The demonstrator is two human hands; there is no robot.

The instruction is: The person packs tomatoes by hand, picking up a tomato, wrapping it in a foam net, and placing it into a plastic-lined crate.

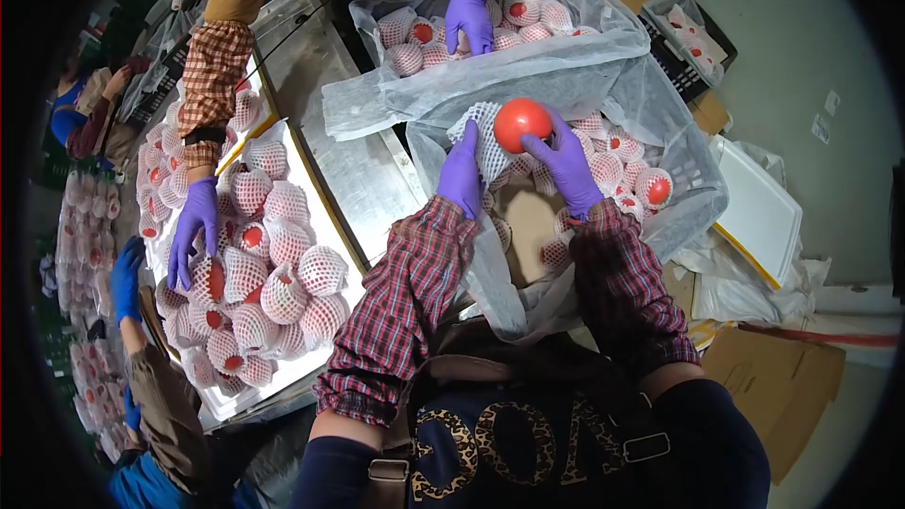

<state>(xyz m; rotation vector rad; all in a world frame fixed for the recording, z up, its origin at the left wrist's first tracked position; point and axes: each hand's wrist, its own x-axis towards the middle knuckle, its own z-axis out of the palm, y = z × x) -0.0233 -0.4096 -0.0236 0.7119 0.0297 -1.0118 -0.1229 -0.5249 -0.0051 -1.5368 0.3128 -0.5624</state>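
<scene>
My right hand, in a purple glove, grips a smooth, round red fruit with the thumb across its lower side. My left hand, also gloved in purple, is closed on a white foam net sleeve, with the thumb along its side. The sleeve and the fruit are side by side, and the fruit is bare on top. Below both hands is a crate lined with translucent plastic sheeting, holding several netted red fruits and a tan cardboard sheet.
Netted fruits cover a white tray on the left. A co-worker's purple-gloved hand touches them; another hand reaches into a second lined crate. A white foam lid and a cardboard box lie at right.
</scene>
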